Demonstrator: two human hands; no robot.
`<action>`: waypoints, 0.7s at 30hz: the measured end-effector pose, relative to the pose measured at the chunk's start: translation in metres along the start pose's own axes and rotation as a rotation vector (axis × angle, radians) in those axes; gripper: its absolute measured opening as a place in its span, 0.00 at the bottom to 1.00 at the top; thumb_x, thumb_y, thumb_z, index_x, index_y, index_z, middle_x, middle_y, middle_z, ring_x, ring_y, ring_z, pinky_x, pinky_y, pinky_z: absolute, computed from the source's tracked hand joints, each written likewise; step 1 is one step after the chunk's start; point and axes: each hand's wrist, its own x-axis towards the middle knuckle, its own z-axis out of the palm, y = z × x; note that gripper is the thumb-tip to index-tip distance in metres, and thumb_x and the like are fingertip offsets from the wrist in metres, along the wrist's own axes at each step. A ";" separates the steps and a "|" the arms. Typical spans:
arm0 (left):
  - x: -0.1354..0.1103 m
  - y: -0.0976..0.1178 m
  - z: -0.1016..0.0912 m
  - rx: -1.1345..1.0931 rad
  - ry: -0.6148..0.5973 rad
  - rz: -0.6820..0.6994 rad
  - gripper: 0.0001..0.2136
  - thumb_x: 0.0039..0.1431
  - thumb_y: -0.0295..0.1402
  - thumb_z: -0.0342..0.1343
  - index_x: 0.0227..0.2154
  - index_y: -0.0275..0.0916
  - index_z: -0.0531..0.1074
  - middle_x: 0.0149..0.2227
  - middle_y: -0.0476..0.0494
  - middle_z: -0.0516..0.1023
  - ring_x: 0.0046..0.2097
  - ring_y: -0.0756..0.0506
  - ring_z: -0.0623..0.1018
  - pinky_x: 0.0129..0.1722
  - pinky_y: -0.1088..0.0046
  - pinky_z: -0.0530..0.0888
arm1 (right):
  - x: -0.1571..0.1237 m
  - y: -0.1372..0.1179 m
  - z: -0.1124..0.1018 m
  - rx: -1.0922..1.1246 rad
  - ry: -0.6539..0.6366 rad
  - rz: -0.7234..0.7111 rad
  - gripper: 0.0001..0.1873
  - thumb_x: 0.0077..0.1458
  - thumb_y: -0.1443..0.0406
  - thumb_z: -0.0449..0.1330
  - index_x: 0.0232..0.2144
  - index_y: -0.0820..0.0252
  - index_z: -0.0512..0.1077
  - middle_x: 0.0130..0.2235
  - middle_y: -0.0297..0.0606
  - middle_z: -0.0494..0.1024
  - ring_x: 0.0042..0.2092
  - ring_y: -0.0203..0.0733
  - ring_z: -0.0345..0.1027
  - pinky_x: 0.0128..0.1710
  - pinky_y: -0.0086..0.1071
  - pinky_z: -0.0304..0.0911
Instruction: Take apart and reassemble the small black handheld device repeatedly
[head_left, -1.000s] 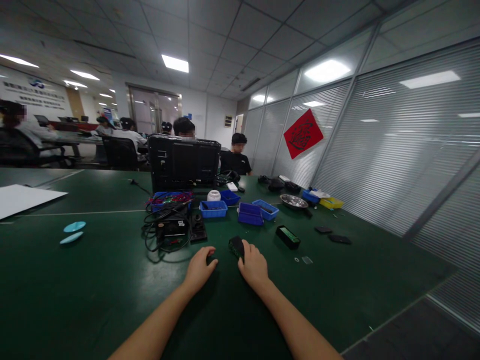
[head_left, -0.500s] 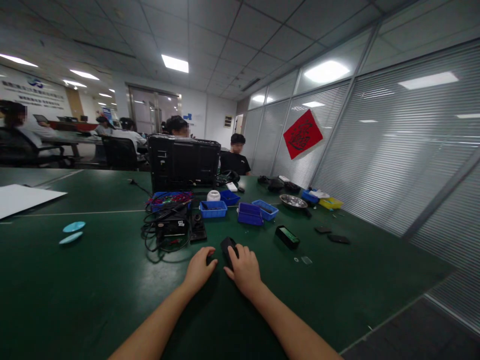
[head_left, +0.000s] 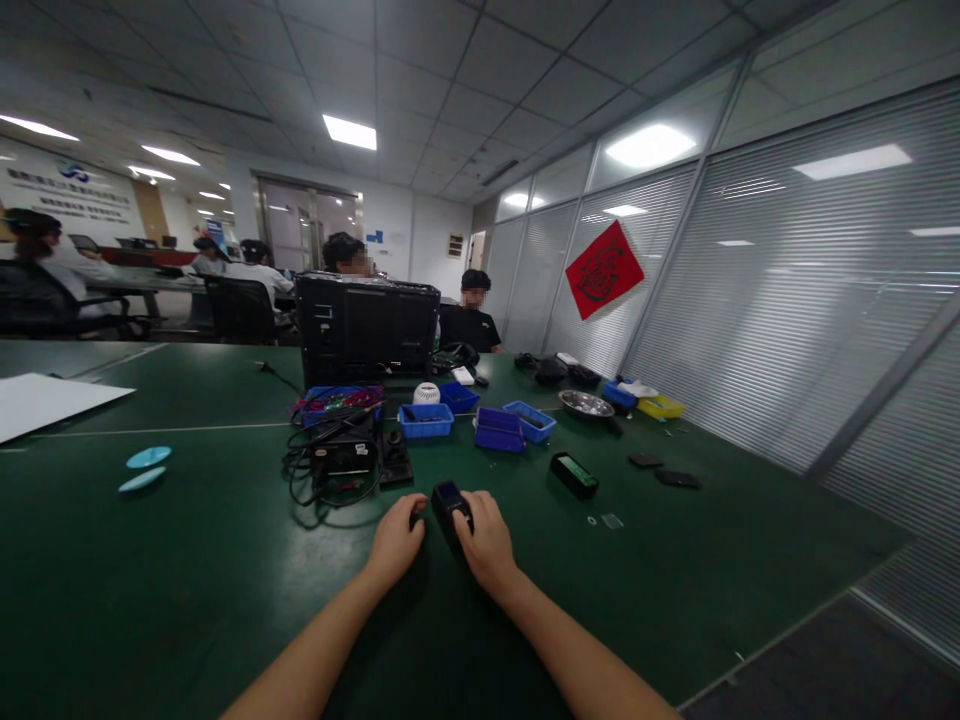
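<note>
A black handheld device with a small dark screen (head_left: 444,494) is in my right hand (head_left: 486,540), whose thumb lies across its face and whose fingers wrap its right side. It sits low over the green table (head_left: 337,640), tilted slightly to the left. Just left of the device, apart from it, is my left hand (head_left: 397,540), fingers curled toward the thumb. Something small and dark shows between them, too hidden to name. To the right lies an open black case with a green circuit board (head_left: 576,472), near a small clear plate (head_left: 613,521) and a white ring (head_left: 592,520).
Ahead stand a blue parts bin (head_left: 425,421), a dark blue box (head_left: 499,430) and a metal bowl (head_left: 586,404). Tangled black cables (head_left: 307,470) surround a black box at left. A large black monitor (head_left: 367,325) stands behind. Two light-blue shells (head_left: 148,457) lie far left. People sit beyond.
My right hand has turned the black device, so its screen now faces up toward me. The device has shifted slightly left. My left hand has drawn back a little to the left.
</note>
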 end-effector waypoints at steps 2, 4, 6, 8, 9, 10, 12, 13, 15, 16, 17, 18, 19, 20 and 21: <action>0.001 0.000 0.000 -0.010 0.004 -0.012 0.15 0.48 0.25 0.47 0.41 0.37 0.67 0.42 0.44 0.73 0.44 0.48 0.73 0.47 0.71 0.67 | 0.001 0.006 0.005 0.093 -0.052 0.090 0.18 0.58 0.60 0.44 0.44 0.60 0.66 0.40 0.42 0.69 0.41 0.41 0.63 0.41 0.32 0.58; 0.001 0.000 0.000 -0.025 0.014 -0.029 0.14 0.51 0.30 0.47 0.42 0.37 0.67 0.42 0.43 0.74 0.44 0.48 0.73 0.47 0.70 0.67 | 0.000 0.008 0.010 0.170 -0.098 0.135 0.18 0.58 0.60 0.43 0.44 0.60 0.67 0.39 0.41 0.70 0.40 0.40 0.65 0.41 0.31 0.59; 0.001 0.000 0.000 -0.029 0.027 -0.028 0.16 0.54 0.35 0.46 0.45 0.37 0.66 0.45 0.42 0.73 0.45 0.47 0.73 0.48 0.69 0.67 | -0.001 0.007 0.015 0.238 -0.121 0.152 0.19 0.58 0.59 0.43 0.44 0.60 0.67 0.39 0.41 0.71 0.41 0.40 0.65 0.41 0.30 0.59; 0.001 0.000 0.001 -0.013 0.034 0.003 0.19 0.54 0.39 0.45 0.48 0.38 0.63 0.49 0.42 0.70 0.50 0.46 0.70 0.50 0.68 0.65 | -0.002 0.002 0.020 0.304 -0.134 0.156 0.21 0.58 0.58 0.42 0.45 0.60 0.67 0.40 0.42 0.71 0.41 0.40 0.65 0.42 0.31 0.58; 0.001 0.000 0.002 -0.001 0.037 0.025 0.21 0.54 0.40 0.46 0.50 0.38 0.62 0.51 0.41 0.68 0.52 0.46 0.68 0.52 0.67 0.63 | -0.003 -0.001 0.022 0.339 -0.141 0.152 0.21 0.59 0.58 0.41 0.45 0.60 0.68 0.40 0.42 0.71 0.42 0.40 0.65 0.43 0.31 0.58; 0.000 0.000 0.003 0.011 0.039 0.045 0.22 0.54 0.41 0.46 0.51 0.39 0.61 0.53 0.41 0.65 0.54 0.46 0.65 0.54 0.67 0.61 | -0.003 -0.003 0.023 0.378 -0.147 0.149 0.22 0.59 0.57 0.40 0.45 0.60 0.68 0.40 0.42 0.71 0.42 0.40 0.64 0.44 0.31 0.57; -0.001 0.000 0.003 0.033 0.041 0.067 0.24 0.53 0.42 0.47 0.53 0.39 0.59 0.57 0.41 0.60 0.58 0.45 0.60 0.56 0.66 0.57 | -0.004 -0.007 0.027 0.461 -0.166 0.158 0.24 0.59 0.56 0.38 0.45 0.60 0.68 0.40 0.41 0.72 0.41 0.39 0.65 0.42 0.31 0.58; -0.001 -0.001 0.003 0.043 0.042 0.067 0.25 0.53 0.42 0.48 0.53 0.40 0.59 0.58 0.41 0.58 0.58 0.45 0.59 0.57 0.65 0.56 | -0.004 -0.008 0.030 0.502 -0.179 0.175 0.25 0.59 0.55 0.38 0.45 0.60 0.69 0.39 0.41 0.72 0.38 0.38 0.66 0.41 0.30 0.59; -0.002 -0.001 0.003 0.058 0.041 0.054 0.26 0.51 0.41 0.50 0.53 0.40 0.59 0.59 0.40 0.54 0.59 0.44 0.58 0.57 0.64 0.56 | -0.002 -0.007 0.035 0.569 -0.204 0.229 0.27 0.58 0.53 0.38 0.43 0.60 0.70 0.33 0.39 0.73 0.33 0.37 0.66 0.37 0.30 0.60; -0.002 -0.002 0.003 0.062 0.043 0.046 0.26 0.50 0.40 0.51 0.53 0.39 0.59 0.59 0.40 0.54 0.59 0.43 0.58 0.57 0.64 0.56 | 0.000 -0.006 0.039 0.600 -0.214 0.260 0.28 0.58 0.52 0.38 0.42 0.61 0.71 0.29 0.37 0.73 0.31 0.36 0.66 0.35 0.29 0.60; -0.001 -0.002 0.003 0.064 0.048 0.039 0.26 0.49 0.38 0.52 0.52 0.39 0.60 0.59 0.39 0.54 0.58 0.43 0.59 0.57 0.64 0.57 | 0.003 -0.003 0.043 0.630 -0.222 0.292 0.30 0.57 0.50 0.38 0.40 0.63 0.71 0.26 0.36 0.72 0.29 0.36 0.66 0.33 0.29 0.60; -0.001 -0.003 0.003 0.062 0.057 0.032 0.26 0.48 0.37 0.52 0.51 0.38 0.61 0.58 0.39 0.55 0.58 0.42 0.60 0.56 0.64 0.57 | 0.007 -0.001 0.047 0.663 -0.224 0.327 0.31 0.56 0.49 0.38 0.38 0.64 0.72 0.24 0.36 0.72 0.28 0.36 0.66 0.32 0.29 0.60; -0.001 -0.003 0.003 0.058 0.064 0.024 0.25 0.47 0.36 0.53 0.51 0.37 0.62 0.58 0.38 0.56 0.57 0.42 0.60 0.56 0.64 0.58 | 0.012 0.002 0.052 0.699 -0.224 0.364 0.32 0.55 0.47 0.38 0.36 0.65 0.72 0.24 0.36 0.72 0.26 0.35 0.66 0.29 0.28 0.59; -0.001 -0.003 0.003 0.054 0.069 0.017 0.25 0.46 0.36 0.53 0.50 0.37 0.62 0.57 0.38 0.56 0.57 0.42 0.61 0.56 0.64 0.58 | 0.017 0.004 0.057 0.733 -0.223 0.403 0.33 0.54 0.46 0.39 0.34 0.66 0.72 0.24 0.37 0.73 0.24 0.34 0.65 0.26 0.27 0.59; -0.001 -0.002 0.003 0.048 0.072 0.013 0.25 0.46 0.35 0.53 0.50 0.37 0.63 0.57 0.38 0.57 0.57 0.42 0.61 0.56 0.64 0.59 | 0.023 0.006 0.062 0.759 -0.214 0.439 0.34 0.53 0.45 0.39 0.32 0.67 0.72 0.25 0.38 0.73 0.22 0.33 0.64 0.23 0.27 0.57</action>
